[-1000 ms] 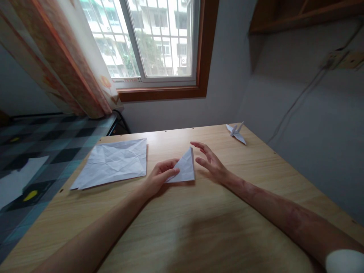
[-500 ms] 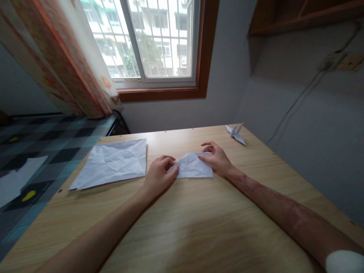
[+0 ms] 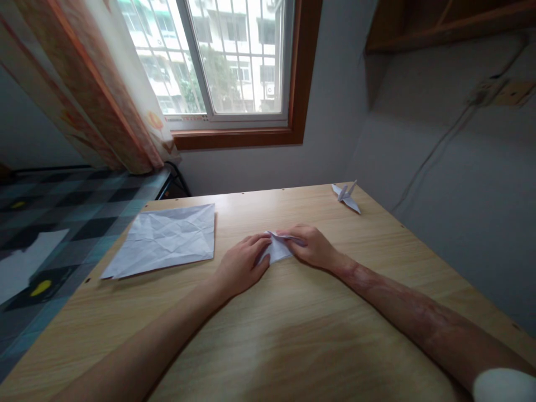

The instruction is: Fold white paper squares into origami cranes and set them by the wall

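Observation:
A small piece of folded white paper [image 3: 277, 250] lies on the wooden table, between my two hands. My left hand [image 3: 245, 261] grips its left side, with fingertips on top and the thumb at the near edge. On the other side my right hand [image 3: 313, 245] pinches the paper, and a flap stands raised along its fingers. Both ends of the paper are partly hidden under the fingers. To the left lies a larger creased white sheet [image 3: 167, 240], apart from my left hand. A folded paper crane [image 3: 347, 198] rests at the far right corner.
The wooden table [image 3: 234, 346] stands below a window [image 3: 245, 56]. A bed with a checked cover [image 3: 104, 192] adjoins on the left, holding loose white paper [image 3: 31, 262]. A power cord [image 3: 431, 156] hangs along the right wall, under a wooden shelf [image 3: 444, 33].
My hands have come closer together over the paper. Its right part, flat before, is now folded up by my right hand. The large sheet and the crane stay put.

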A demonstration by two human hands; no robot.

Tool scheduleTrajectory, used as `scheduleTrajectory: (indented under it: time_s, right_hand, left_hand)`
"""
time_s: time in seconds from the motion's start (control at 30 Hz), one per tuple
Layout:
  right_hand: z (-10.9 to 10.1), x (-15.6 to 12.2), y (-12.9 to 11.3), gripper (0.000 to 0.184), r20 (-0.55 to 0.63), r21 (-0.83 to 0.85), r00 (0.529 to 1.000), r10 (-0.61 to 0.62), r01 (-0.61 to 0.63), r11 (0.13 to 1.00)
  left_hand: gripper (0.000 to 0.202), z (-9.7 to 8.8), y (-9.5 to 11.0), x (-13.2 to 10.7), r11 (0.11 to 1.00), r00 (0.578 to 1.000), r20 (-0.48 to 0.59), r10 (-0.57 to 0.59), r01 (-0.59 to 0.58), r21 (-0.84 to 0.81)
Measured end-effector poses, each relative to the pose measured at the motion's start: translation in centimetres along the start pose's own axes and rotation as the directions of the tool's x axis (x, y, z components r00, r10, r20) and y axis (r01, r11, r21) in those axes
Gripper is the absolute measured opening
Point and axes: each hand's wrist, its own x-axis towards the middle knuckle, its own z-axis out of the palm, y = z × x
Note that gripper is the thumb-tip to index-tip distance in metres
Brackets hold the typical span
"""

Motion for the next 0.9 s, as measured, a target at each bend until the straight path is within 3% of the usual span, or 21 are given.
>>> scheduleTrajectory:
  time_s: [0.17,0.37,0.57,0.63,0.73,0.9]
  right_hand:
    - [-0.1,-0.3,-0.6,0.047,0.176,-0.158,0.971,-0.164,0.192,0.969]
    - [-0.9,-0.2,-0.7,0.051,0.274,-0.170,0.931,-0.243,0.295,0.940]
    - [-2.0,-0.4,-2.0,0.045,0.314,-0.107,0.937,-0.151,0.193,0.975]
    - [-1.6,-1.1,-2.6,0.059,0.327,-0.135,0.941,-0.083,0.134,0.982]
    - [-0.2,-2.2,-2.9,0.096,0.309,-0.200,0.951,-0.033,0.099,0.975]
    - [1.3,-1.8,-2.3,0.103,0.346,-0.232,0.938,-0.013,0.098,0.968]
  left_hand:
    - [0.051,0.1,-0.1,0.0,0.995,0.997,-0.037,-0.065,0.068,0.070]
    - [0.054,0.1,-0.8,-0.3,0.988,0.998,0.045,-0.054,0.046,0.148]
    - [0.061,0.3,-2.5,-0.8,0.988,0.993,0.104,-0.060,0.045,0.145]
    - [0.063,0.4,-2.9,-0.8,0.989,0.987,0.149,-0.063,0.041,0.143]
    - [0.065,0.4,-3.1,-0.8,0.987,0.980,0.186,-0.072,0.043,0.154]
    - [0.066,0.4,-3.0,-0.7,0.984,0.979,0.190,-0.076,0.043,0.172]
